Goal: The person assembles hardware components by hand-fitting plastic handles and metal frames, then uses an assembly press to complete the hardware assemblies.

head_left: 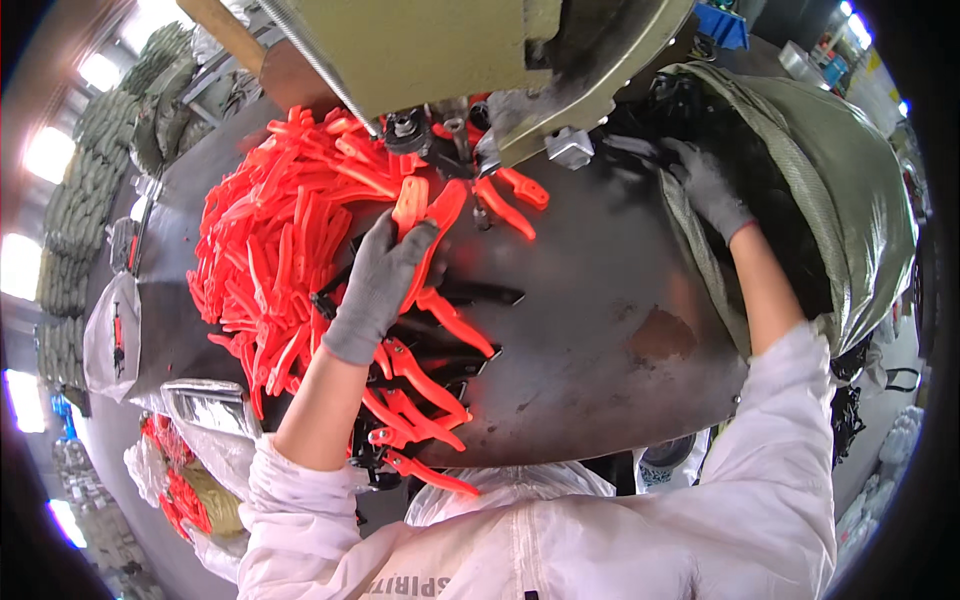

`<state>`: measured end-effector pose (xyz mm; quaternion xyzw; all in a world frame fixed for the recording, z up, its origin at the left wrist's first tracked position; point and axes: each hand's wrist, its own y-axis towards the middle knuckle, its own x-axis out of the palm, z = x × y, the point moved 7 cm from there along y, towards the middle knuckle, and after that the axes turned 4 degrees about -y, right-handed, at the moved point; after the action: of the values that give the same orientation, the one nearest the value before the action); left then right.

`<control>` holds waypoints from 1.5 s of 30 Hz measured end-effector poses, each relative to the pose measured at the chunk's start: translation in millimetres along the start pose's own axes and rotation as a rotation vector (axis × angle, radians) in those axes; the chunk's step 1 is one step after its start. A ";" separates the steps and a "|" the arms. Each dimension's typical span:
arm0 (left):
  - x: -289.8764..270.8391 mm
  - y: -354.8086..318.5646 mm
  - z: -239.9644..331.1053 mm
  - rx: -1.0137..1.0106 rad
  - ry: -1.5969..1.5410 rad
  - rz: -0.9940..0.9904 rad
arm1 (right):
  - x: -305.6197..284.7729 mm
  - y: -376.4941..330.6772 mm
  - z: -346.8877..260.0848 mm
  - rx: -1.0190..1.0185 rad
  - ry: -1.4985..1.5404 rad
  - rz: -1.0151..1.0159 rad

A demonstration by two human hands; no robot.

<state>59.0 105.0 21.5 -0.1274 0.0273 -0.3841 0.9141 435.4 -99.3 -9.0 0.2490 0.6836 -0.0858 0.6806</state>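
In a grey glove, my left hand (378, 275) is closed on a red tool handle (440, 215) below the machine head. A second, lighter red handle piece (410, 205) stands upright against its fingers. My right hand (708, 185), gloved too, reaches over the edge of an open woven sack (780, 130) at the right. Its fingers are stretched out near dark metal parts (678, 95), and I see nothing held in them. Several red-handled cutters with black blades (425, 375) lie in a row beside my left forearm. Another red handle pair (508, 205) rests under the machine.
A big green-painted machine (440, 50) overhangs the far side of the dark metal table (590, 370). Loose red handles (270, 240) form a large heap on the left. A silver metal block (570, 148) juts from the machine. Stacked sacks (75, 210) line the far left.
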 end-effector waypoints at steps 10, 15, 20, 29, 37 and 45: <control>15.8 12.7 7.7 -0.021 -0.043 -0.108 | -31.9 -35.3 -221.4 0.426 1.593 -0.250; 15.6 10.2 14.8 0.002 -0.013 -0.038 | -35.2 -28.1 -249.7 0.335 1.449 -0.301; 13.1 21.4 -3.8 -0.018 0.009 -0.068 | -12.7 -20.0 -257.4 0.277 1.384 -0.281; -69.4 85.6 39.7 0.311 1.168 0.297 | 0.7 -30.7 -255.2 0.477 1.438 -0.480; -106.1 92.5 23.7 0.262 0.988 0.320 | -12.9 -28.7 -258.3 0.374 1.431 -0.325; -106.5 19.2 38.4 0.022 0.229 0.209 | -4.3 -40.1 -255.0 0.434 1.371 -0.564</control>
<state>3.1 201.6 48.6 -0.0692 0.1401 -0.2993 0.9413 190.4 -18.4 1.3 0.1909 0.9578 -0.2147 -0.0068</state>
